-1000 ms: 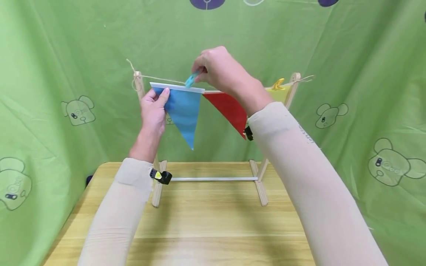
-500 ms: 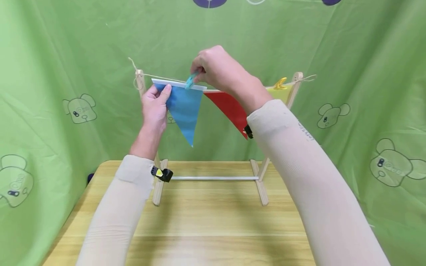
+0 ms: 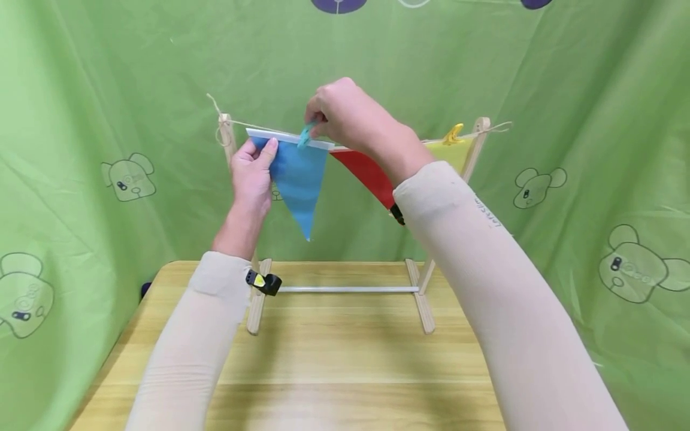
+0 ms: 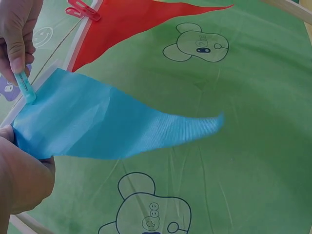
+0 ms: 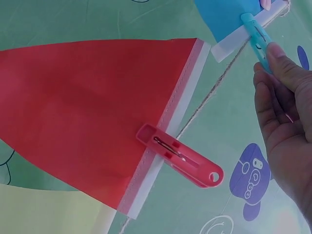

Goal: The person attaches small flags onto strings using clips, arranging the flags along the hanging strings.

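A blue triangular pennant with a white top band hangs at the left part of the string. My left hand pinches its upper left corner, thumb in front. With thumb and fingers my right hand pinches a light-blue clothespin, whose jaws sit over the pennant's white band near its middle. Beside it a red pennant hangs from the string under a red clothespin. Farther right is a yellow pennant with a yellow clothespin, partly hidden behind my right arm.
Two wooden posts hold the string ends, standing on feet joined by a white rod. The frame stands on a wood-grain table. A green curtain with printed cartoon heads surrounds it.
The light-blue clothespin has come down onto the blue pennant's white band. My right hand has shifted slightly left and down with it; my left hand keeps its hold on the corner.
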A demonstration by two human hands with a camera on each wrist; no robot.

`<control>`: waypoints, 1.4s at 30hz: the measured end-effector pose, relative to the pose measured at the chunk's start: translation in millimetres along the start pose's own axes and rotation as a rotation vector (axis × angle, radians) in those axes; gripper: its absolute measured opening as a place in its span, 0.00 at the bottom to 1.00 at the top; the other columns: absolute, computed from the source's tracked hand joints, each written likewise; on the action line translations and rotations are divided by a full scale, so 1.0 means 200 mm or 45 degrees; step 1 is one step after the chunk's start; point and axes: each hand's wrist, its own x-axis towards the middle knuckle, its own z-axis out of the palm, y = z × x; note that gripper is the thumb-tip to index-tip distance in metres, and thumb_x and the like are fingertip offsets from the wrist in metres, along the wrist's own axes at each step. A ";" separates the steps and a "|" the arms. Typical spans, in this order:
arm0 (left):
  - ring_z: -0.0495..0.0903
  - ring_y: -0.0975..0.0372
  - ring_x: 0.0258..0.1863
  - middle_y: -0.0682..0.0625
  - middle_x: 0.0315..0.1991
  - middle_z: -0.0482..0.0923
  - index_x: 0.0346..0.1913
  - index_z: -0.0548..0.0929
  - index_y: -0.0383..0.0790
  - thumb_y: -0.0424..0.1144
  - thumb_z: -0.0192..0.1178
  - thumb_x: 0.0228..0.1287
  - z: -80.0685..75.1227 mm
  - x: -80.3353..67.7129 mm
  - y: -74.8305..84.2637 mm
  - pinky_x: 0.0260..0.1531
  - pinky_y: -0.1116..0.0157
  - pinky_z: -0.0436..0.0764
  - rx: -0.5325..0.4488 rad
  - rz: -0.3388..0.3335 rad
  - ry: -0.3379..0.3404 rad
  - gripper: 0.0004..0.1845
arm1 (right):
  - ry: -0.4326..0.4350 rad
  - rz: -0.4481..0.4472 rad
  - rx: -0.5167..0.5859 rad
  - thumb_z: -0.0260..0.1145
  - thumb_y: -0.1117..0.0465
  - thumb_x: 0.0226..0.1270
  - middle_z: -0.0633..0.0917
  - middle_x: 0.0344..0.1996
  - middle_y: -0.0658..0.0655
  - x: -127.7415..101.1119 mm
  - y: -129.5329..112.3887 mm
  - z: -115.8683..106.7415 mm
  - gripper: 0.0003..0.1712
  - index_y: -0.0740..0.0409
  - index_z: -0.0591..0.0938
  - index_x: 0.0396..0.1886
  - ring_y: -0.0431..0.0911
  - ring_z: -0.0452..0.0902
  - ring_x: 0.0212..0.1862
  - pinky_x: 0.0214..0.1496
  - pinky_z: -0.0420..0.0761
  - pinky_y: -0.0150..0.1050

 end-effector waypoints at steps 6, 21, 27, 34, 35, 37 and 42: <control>0.84 0.64 0.39 0.52 0.35 0.85 0.36 0.86 0.44 0.27 0.63 0.71 0.00 0.00 -0.01 0.49 0.67 0.84 -0.006 -0.002 0.001 0.09 | -0.010 0.004 -0.011 0.73 0.60 0.69 0.91 0.44 0.58 0.00 0.01 0.01 0.11 0.61 0.90 0.47 0.47 0.84 0.42 0.49 0.85 0.38; 0.83 0.63 0.40 0.53 0.35 0.86 0.37 0.87 0.44 0.27 0.63 0.70 -0.02 0.01 -0.02 0.50 0.68 0.84 -0.006 -0.007 0.017 0.09 | -0.044 0.000 -0.040 0.71 0.62 0.70 0.89 0.45 0.60 0.01 0.00 0.04 0.12 0.64 0.89 0.48 0.49 0.80 0.43 0.50 0.84 0.39; 0.83 0.64 0.39 0.53 0.34 0.86 0.36 0.87 0.44 0.26 0.63 0.70 -0.05 0.02 0.00 0.48 0.69 0.84 -0.028 -0.006 0.045 0.09 | -0.045 -0.022 -0.024 0.71 0.63 0.71 0.89 0.47 0.60 0.03 -0.03 0.06 0.12 0.64 0.88 0.50 0.49 0.80 0.45 0.53 0.84 0.41; 0.83 0.64 0.38 0.53 0.34 0.86 0.35 0.87 0.44 0.26 0.63 0.70 -0.06 0.02 0.01 0.47 0.69 0.83 -0.027 0.006 0.038 0.10 | -0.052 -0.029 -0.038 0.71 0.64 0.71 0.87 0.48 0.61 0.04 -0.04 0.06 0.13 0.65 0.88 0.51 0.49 0.80 0.47 0.54 0.84 0.41; 0.83 0.64 0.38 0.53 0.34 0.86 0.34 0.87 0.44 0.26 0.63 0.70 -0.06 0.02 0.01 0.46 0.69 0.83 -0.035 0.007 0.041 0.10 | -0.055 -0.033 -0.041 0.71 0.64 0.71 0.87 0.49 0.61 0.04 -0.04 0.06 0.13 0.65 0.88 0.51 0.50 0.80 0.47 0.55 0.84 0.41; 0.83 0.64 0.37 0.53 0.33 0.86 0.34 0.87 0.45 0.25 0.63 0.70 -0.06 0.02 0.01 0.45 0.70 0.84 -0.031 0.011 0.046 0.11 | -0.063 -0.042 -0.049 0.70 0.64 0.71 0.86 0.49 0.62 0.05 -0.05 0.06 0.14 0.65 0.87 0.52 0.50 0.80 0.48 0.55 0.84 0.42; 0.83 0.64 0.37 0.53 0.34 0.86 0.35 0.87 0.44 0.26 0.63 0.70 -0.06 0.02 0.01 0.45 0.69 0.84 -0.025 0.011 0.032 0.10 | -0.088 -0.026 -0.065 0.69 0.63 0.72 0.85 0.51 0.62 0.05 -0.05 0.06 0.15 0.65 0.86 0.54 0.52 0.81 0.50 0.56 0.84 0.42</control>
